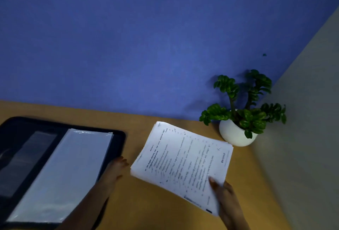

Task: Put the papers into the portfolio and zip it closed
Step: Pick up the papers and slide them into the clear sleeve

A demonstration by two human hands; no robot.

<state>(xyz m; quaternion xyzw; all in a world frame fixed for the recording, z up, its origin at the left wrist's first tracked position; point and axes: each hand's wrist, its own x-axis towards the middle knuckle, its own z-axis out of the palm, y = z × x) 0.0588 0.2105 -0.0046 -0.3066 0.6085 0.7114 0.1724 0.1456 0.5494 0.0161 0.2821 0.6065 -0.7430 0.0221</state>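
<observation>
Nearest, right hand (226, 197): one; stack of papers (182, 163) is gripped at its near corner, thumb on top, fingers under.
Papers: one stack, printed text up, held tilted over the table (156, 202), between portfolio and plant; sheet count cannot be told.
Left hand (115, 170): one; fingers are laid loosely on the right edge of the portfolio (22, 156); whether the edge is pinched cannot be told, view blurred.
Portfolio: one, dark, lying open and flat on the table at left; one clear plastic sleeve (67, 173) with a white sheet is seen inside its right half.
Around: one potted plant (244, 108), white round pot, green leaves, set at the far right of the table, just beyond the papers' far corner.
Surface: tan wooden table.
Room: blue wall (128, 37) behind; pale wall (311, 119) at right.
</observation>
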